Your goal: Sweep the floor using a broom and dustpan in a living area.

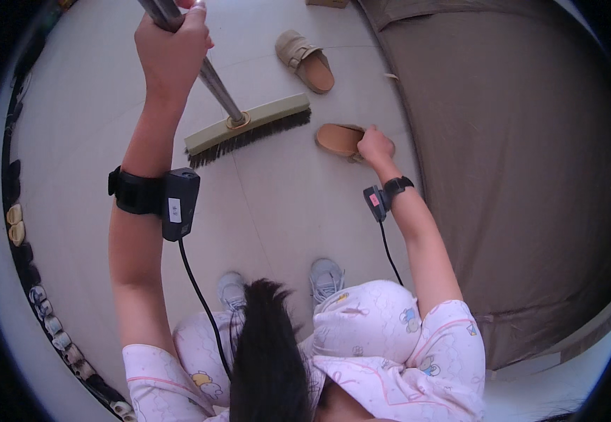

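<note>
My left hand (176, 47) is closed around the metal handle of a push broom (247, 124), whose pale green head with dark bristles rests on the floor at upper centre. To the right, my right hand (376, 145) grips the upper of a beige buckled clog (340, 140), its brown insole facing up. Whether the clog touches the floor I cannot tell. A matching clog (305, 60) lies on the floor above it, near the right end of the broom head.
A brown fabric-covered piece of furniture (506, 158) fills the right side. Several shoes (15, 224) line the left wall. A cardboard box (327, 2) shows at the top edge. A small pale scrap (391, 76) lies by the fabric edge. Cables hang from both wrist devices.
</note>
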A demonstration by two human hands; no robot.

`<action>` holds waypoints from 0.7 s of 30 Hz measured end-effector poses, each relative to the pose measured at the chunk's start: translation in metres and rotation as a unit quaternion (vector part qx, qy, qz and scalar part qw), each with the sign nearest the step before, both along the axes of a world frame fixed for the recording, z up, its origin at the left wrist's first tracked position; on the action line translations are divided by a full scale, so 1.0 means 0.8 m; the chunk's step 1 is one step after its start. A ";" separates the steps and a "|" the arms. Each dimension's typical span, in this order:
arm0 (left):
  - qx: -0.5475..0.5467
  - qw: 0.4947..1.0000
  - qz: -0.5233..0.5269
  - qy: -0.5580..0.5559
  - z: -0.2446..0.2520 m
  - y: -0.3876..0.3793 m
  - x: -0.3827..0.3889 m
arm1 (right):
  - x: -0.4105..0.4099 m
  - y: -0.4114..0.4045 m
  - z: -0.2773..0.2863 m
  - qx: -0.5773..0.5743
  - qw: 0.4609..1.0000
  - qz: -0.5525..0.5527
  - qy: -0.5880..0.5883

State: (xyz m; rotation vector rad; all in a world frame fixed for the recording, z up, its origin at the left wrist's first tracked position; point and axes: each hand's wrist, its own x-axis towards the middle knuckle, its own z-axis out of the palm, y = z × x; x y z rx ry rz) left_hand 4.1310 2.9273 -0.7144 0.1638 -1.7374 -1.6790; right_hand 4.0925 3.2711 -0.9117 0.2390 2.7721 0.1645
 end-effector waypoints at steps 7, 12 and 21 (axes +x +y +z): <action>-0.053 0.994 0.093 -0.012 -0.027 -0.019 0.001 | 0.013 0.005 -0.011 -0.013 0.987 0.163 0.001; -0.048 0.993 0.109 -0.003 -0.024 -0.009 0.011 | -0.032 -0.041 -0.005 -0.071 0.973 0.218 -0.004; 0.075 0.994 0.083 0.006 -0.023 -0.004 0.029 | -0.076 -0.086 -0.068 -0.032 0.921 0.370 0.119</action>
